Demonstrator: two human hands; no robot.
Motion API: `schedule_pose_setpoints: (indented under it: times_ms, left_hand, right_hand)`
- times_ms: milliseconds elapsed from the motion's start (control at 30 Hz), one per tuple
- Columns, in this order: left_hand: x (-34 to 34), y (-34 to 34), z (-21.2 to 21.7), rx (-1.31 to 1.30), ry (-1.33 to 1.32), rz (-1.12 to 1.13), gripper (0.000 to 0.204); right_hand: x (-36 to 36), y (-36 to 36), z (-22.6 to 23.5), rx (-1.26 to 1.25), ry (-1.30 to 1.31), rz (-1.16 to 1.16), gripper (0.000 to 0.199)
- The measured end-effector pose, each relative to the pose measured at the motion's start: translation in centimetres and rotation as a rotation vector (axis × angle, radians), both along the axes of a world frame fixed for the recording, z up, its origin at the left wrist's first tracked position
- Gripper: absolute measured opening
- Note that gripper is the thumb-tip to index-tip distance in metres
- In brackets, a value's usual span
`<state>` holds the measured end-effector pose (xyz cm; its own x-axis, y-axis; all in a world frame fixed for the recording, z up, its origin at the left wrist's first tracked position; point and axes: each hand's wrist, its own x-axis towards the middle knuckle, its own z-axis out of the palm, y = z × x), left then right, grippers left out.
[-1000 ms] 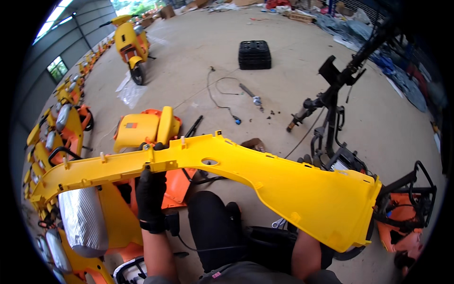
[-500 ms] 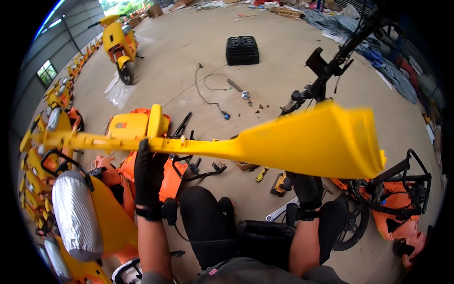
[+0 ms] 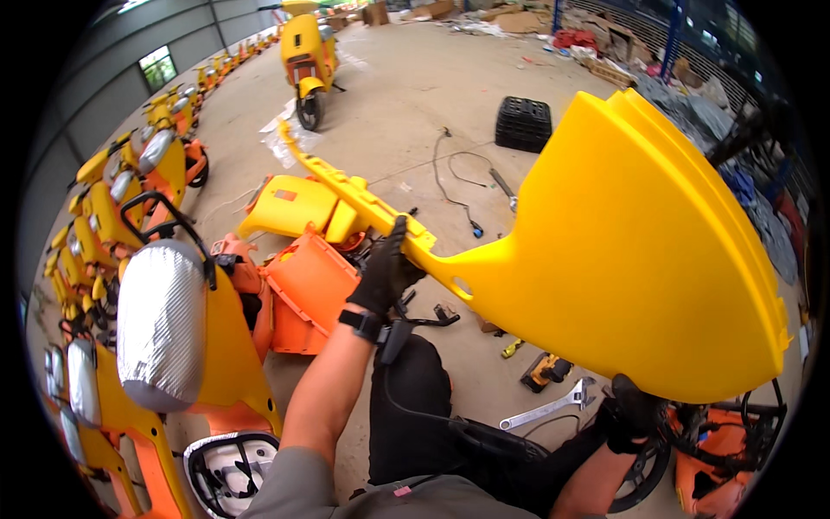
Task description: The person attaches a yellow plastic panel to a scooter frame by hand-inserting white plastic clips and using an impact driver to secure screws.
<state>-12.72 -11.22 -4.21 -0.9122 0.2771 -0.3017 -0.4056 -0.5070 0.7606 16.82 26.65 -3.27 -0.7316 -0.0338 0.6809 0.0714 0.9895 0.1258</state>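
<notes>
Both my gloved hands hold a large yellow scooter body panel (image 3: 640, 259) up in front of me. It has a broad curved end at the right and a long narrow arm reaching to the far left. My left hand (image 3: 386, 270) is closed round the narrow arm, near an oval hole. Under the broad end, my right hand (image 3: 635, 405) grips the lower edge; its fingers are partly hidden by the panel. Beneath the panel, on the floor, lie an adjustable wrench (image 3: 553, 405) and a yellow-black power tool (image 3: 545, 372).
Scooters with silver-covered seats (image 3: 162, 316) stand close on my left. Orange panels (image 3: 313, 278) and a yellow panel (image 3: 294, 206) lie ahead. Farther off are a black crate (image 3: 523, 124), a cable (image 3: 441, 173) and a yellow scooter (image 3: 307, 60). A partly stripped scooter frame (image 3: 722, 441) is at right.
The panel has turned so its broad face shows, with the narrow arm pointing up and left. My right hand has moved right and lower; the whole view has shifted.
</notes>
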Motion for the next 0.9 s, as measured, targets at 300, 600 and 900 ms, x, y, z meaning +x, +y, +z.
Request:
schedule_pose_setpoints:
  times_ms: [300,600,900]
  left_hand:
    - [-0.5,0.9,-5.5,-0.431,0.698,-0.11,0.051]
    - [1.3,-15.4,-14.1,-0.192,-0.156,0.385,0.026]
    - [11.1,-26.9,-35.3,-0.431,-0.667,0.655,0.029]
  right_hand:
    - [-3.1,-6.3,8.7,-1.388,0.296,0.352,0.031]
    - [-7.8,-2.9,3.8,-1.215,0.344,0.368,0.032]
    - [-9.8,-1.0,-1.0,-1.344,0.201,0.379,0.053]
